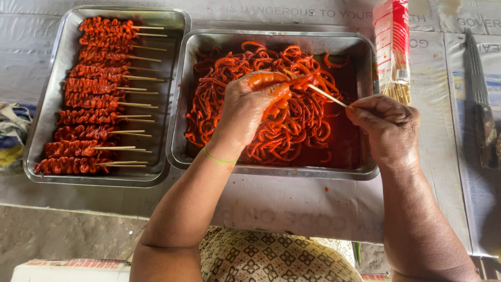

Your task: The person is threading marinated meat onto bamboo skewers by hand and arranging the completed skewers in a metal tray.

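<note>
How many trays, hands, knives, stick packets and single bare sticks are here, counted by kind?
Metal trays: 2, left tray and right tray
Hands: 2, left hand and right hand
Knife: 1
Packet of sticks: 1
Single bare stick, held in the right hand: 1
Total: 7
The filled skewers and red strips are too crowded to count.
</note>
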